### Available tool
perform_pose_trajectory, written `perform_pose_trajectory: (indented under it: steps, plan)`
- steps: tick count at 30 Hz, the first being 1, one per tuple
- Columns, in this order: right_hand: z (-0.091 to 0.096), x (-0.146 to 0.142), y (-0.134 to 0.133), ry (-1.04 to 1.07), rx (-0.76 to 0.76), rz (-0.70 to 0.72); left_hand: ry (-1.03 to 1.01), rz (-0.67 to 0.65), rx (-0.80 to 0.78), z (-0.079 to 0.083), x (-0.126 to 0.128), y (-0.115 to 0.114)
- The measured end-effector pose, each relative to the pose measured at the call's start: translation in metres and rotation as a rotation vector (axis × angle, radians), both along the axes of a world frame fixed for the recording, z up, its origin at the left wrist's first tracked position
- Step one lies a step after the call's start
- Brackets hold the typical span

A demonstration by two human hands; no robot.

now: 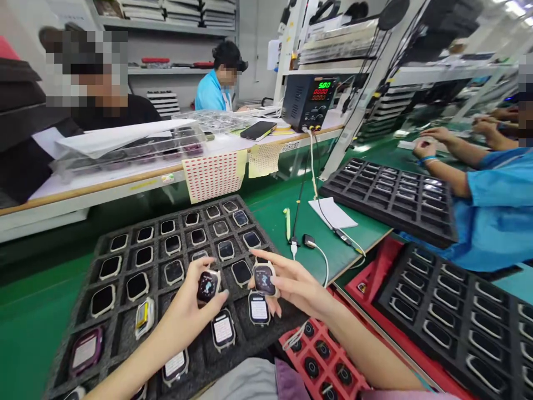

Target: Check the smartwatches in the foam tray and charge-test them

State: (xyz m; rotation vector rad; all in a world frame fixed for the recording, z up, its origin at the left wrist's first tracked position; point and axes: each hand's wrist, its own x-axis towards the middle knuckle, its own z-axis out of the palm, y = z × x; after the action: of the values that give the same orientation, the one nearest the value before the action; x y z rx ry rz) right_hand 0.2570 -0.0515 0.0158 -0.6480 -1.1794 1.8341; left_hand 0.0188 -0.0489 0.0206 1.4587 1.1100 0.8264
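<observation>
My left hand (204,291) is closed around a smartwatch body (209,284) whose lit screen shows a small blue figure. Another watch body (264,279) with a similar lit picture sits between the fingers of my right hand (291,283). Both are above a dark foam tray (162,300) filled with rows of strapless watch bodies. Just below my right hand lies a watch with a white lit screen (259,309), and a second white-screened watch (224,330) is left of it. A purple-framed watch (86,351) and an open one with a yellow part (142,318) rest at the left.
A power supply (310,103) and a phone (258,130) stand on the raised shelf. Cables, a green pen (287,224) and white paper (333,213) lie right of the tray. More black trays (391,194) and a red tray (325,361) are at the right, where a blue-sleeved co-worker (499,194) sits.
</observation>
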Motion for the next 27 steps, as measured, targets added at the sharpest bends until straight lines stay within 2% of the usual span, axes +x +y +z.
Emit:
perform_pose_trajectory:
  steps: [4,10,16,27]
  plan:
    - [0.000,-0.003,-0.001,-0.058,-0.028,0.001,-0.206,-0.042,-0.202,-0.001,0.002,0.006]
    - [-0.005,-0.007,-0.003,-0.137,0.035,-0.077,-0.351,-0.082,-0.323,-0.008,0.003,0.008]
    - [-0.008,-0.009,-0.007,-0.137,0.093,-0.097,-0.382,-0.129,-0.353,-0.010,0.001,0.006]
    - [-0.001,-0.015,-0.011,-0.188,0.104,-0.149,-0.344,-0.156,-0.340,-0.003,0.003,0.006]
